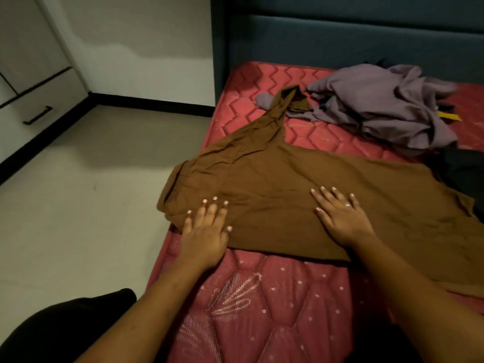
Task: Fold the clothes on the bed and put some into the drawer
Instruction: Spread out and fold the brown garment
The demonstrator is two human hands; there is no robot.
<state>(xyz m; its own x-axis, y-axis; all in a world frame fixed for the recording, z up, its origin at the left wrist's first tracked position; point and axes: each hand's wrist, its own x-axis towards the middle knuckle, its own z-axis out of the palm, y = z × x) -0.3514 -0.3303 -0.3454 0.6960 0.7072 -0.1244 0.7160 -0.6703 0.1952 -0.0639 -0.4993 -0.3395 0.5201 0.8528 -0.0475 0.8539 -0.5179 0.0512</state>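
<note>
Brown garment [288,179]: spread nearly flat across the near half of the red mattress [275,297], its left end at the mattress's edge. One narrow part trails away toward the far end.
Left hand [207,231]: palm down on the garment's left end, fingers straight and slightly spread, gripping nothing.
Right hand [343,218]: palm down near the garment's middle, fingers straight and fanned out, with a ring [347,204] on one finger.
Hands together: well apart, both flat on the cloth.
Grey-purple pile [387,106]: crumpled clothes on the far right of the mattress, touching the tip of the garment's narrow part.
Yellow strip [450,116]: shows at the pile's right side.
Dark cloth [461,166]: at the right edge, just beyond the garment — what it is cannot be told.
Headboard [340,35]: dark teal, padded, behind the pile.
Drawer [39,100]: pale front with a black bar handle, closed, in the unit at far left across the floor [91,205].
</note>
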